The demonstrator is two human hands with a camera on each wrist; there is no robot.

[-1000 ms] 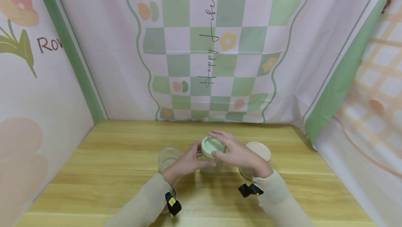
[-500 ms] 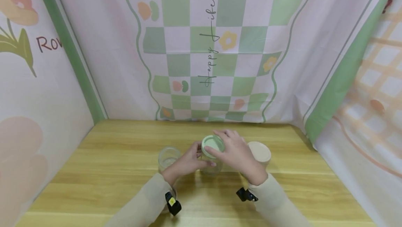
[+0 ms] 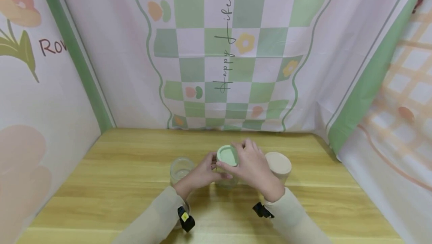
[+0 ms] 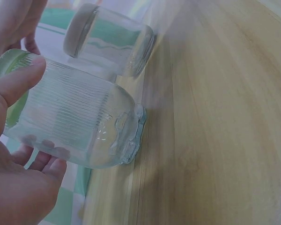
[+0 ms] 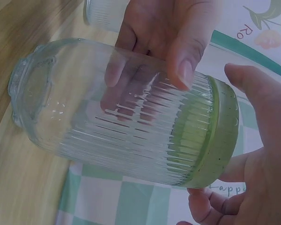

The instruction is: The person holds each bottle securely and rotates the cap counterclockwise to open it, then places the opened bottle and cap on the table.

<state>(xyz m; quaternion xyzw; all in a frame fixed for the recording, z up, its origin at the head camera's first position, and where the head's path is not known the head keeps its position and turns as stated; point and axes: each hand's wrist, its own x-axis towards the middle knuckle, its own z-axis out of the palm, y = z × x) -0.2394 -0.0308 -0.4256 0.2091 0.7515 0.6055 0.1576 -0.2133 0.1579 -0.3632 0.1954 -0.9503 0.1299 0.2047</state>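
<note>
A ribbed glass jar with a light green lid stands on the wooden table, its base at the tabletop. My left hand grips the jar's body from the left; thumb and fingers lie on either side of the glass in the left wrist view. From the right, my right hand holds the lid by its rim. Its thumb is on one side and its curled fingers on the other. In the right wrist view the lid sits level on the jar's mouth.
An open glass jar stands left of my left hand. Another clear glass rim shows partly behind my left wrist. Close to my right hand is a glass jar with a cream lid. A checkered cloth hangs behind the table.
My right hand has turned around the lid, its thumb sweeping from the front to the left side of the rim while the wrist shifted slightly left. The left hand and jar have stayed put.
</note>
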